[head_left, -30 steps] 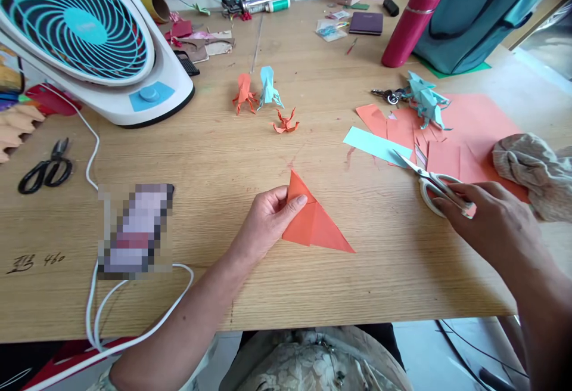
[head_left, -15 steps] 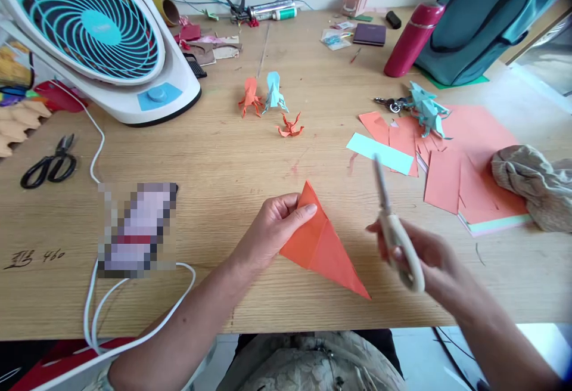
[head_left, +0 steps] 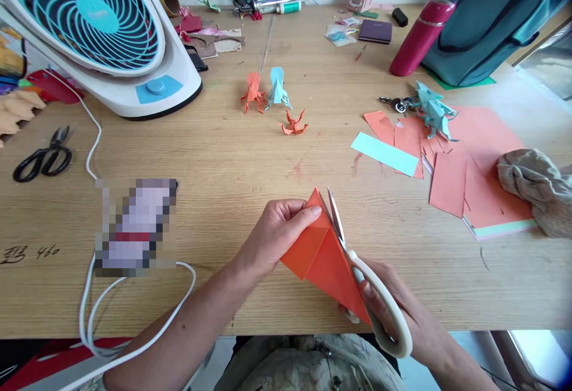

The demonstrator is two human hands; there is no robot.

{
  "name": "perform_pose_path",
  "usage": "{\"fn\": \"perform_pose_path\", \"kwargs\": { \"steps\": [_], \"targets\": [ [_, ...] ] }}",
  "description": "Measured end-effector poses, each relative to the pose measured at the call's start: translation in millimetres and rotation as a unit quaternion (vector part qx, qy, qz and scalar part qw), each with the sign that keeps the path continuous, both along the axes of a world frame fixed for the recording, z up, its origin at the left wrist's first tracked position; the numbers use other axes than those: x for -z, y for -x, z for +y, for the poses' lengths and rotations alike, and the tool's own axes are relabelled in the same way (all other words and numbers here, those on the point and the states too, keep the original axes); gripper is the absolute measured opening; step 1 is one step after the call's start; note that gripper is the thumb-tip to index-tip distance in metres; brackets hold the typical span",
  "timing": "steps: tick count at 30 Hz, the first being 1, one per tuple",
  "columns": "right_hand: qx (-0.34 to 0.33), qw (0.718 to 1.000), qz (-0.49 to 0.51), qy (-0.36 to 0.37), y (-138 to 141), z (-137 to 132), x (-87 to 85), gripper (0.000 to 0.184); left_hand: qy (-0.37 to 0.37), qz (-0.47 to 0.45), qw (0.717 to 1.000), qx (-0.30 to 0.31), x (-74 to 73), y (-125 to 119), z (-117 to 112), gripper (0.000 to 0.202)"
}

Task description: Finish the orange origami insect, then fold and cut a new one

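Observation:
Between thumb and fingers, my left hand (head_left: 286, 230) pinches a folded orange paper triangle (head_left: 333, 269) near its top point. My right hand (head_left: 388, 295) grips white-handled scissors (head_left: 388, 307), with fingers through the handle loops. The blades are parted and lie along the triangle's right edge; one blade shows beside the paper, the other is partly hidden. Part of a handle loop and some right fingers are hidden behind the paper. Beyond my hands stand an orange paper figure (head_left: 253, 90), a light blue one (head_left: 277, 88) and a small orange curled paper piece (head_left: 294, 124).
A white fan (head_left: 165, 75) stands at the back left, with black scissors (head_left: 44, 155) and a phone (head_left: 136, 227) with white cables nearby. On the right are orange paper sheets (head_left: 487, 135), a light blue strip (head_left: 385, 154), a grey cloth (head_left: 536, 185), a pink bottle (head_left: 422, 36) and a teal bag (head_left: 487, 27).
My right hand has brought the scissors left and down to the triangle's right edge, and their blades have opened. My left hand still holds the paper, which is turned slightly.

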State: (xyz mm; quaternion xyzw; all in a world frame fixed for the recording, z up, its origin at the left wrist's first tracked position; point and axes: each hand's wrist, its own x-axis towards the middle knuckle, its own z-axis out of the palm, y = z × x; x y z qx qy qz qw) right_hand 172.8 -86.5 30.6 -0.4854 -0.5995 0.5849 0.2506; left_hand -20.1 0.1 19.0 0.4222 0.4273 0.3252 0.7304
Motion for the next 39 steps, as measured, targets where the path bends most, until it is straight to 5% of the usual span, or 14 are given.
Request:
{"fn": "perform_pose_path", "kwargs": {
  "steps": [6, 18, 39],
  "targets": [
    [0.000, 0.999, 0.021, 0.038, 3, -3, 1.8, 0.054, 0.066, -0.054, 0.996, -0.036, -3.7, -1, 4, 0.036],
    [0.019, 0.998, 0.008, 0.056, 10, -3, 3.9, 0.041, 0.012, 0.063, 0.998, 0.007, -3.5, -1, 0, 0.036],
    [0.062, 0.996, 0.032, 0.052, 15, -6, 10.8, 0.038, 0.005, 0.067, 0.998, 0.020, -1.3, 0, 2, 0.037]
  ]
}}
